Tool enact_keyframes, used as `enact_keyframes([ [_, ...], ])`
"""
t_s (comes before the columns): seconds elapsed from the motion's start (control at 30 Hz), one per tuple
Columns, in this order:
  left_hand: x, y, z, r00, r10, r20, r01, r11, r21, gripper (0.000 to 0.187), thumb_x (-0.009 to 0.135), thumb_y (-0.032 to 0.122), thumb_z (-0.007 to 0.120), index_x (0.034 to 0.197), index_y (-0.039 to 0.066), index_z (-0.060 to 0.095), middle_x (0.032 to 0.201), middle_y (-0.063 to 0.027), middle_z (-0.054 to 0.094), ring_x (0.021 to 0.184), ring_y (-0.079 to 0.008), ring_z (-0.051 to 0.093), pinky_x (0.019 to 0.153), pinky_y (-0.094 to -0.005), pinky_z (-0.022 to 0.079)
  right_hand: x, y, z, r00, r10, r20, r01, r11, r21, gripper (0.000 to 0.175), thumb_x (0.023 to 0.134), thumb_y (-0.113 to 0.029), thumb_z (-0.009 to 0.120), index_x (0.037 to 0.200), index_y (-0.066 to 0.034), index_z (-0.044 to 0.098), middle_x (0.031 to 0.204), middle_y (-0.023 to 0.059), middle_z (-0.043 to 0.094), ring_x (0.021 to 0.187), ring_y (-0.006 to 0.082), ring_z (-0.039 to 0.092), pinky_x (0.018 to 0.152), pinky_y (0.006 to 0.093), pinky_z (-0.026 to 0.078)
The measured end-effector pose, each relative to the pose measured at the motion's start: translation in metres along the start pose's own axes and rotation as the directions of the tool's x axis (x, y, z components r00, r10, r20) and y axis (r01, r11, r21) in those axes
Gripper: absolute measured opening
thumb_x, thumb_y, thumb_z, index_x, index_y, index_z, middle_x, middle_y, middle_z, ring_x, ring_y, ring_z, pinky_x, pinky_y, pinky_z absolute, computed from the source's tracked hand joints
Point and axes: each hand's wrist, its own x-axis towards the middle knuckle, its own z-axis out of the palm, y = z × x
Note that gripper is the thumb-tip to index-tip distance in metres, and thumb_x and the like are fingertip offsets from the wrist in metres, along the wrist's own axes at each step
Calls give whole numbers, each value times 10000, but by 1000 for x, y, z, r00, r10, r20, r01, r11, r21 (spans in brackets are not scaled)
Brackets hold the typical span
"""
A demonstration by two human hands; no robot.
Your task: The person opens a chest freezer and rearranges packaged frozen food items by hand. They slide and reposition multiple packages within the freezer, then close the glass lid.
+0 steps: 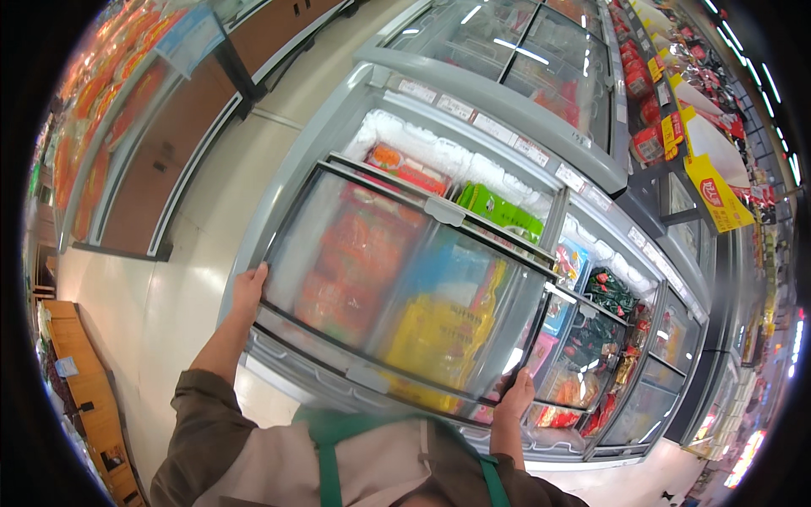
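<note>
My left hand (pixel 249 288) grips the left edge of a framed glass freezer lid (pixel 405 279), its fingers on the frame. At the lid's lower right corner, my right hand (pixel 516 393) holds the dark frame. The lid lies tilted across a grey chest freezer (pixel 304 149). Through its fogged glass, red packages and yellow packages show blurred. Beyond the lid's far edge, the frosted interior is uncovered, with a red and orange package (pixel 408 170) and a green bag (pixel 500 209) inside.
Another glass-topped freezer (pixel 500 47) adjoins at the far side. Smaller glass lids (pixel 589 345) cover bags at the right. Shelves of red packages (pixel 643 95) stand beyond. Brown display cabinets (pixel 158 158) are across the aisle on the left, and a wooden stand (pixel 85 380) is lower left.
</note>
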Motion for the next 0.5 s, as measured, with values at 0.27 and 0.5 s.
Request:
enact_keyframes([
  [0.27,1,-41,-31,1000,16,17,-18,997,81,550,867,488,587,784,-53,647,627,-59,538,604,-161,474,578,-338,391,-38,24,-10,999,26,45,-26,1000,2,402,964,-378,494,717,-61,501,567,41,504,441,128,484,399,271,371],
  [0.5,4,-34,-40,990,121,-67,-106,974,199,590,856,514,576,796,-69,642,612,-120,554,600,-230,539,602,-387,427,-36,46,4,999,-28,19,29,999,-38,395,950,-362,524,727,-36,533,609,-9,471,528,102,438,457,276,339],
])
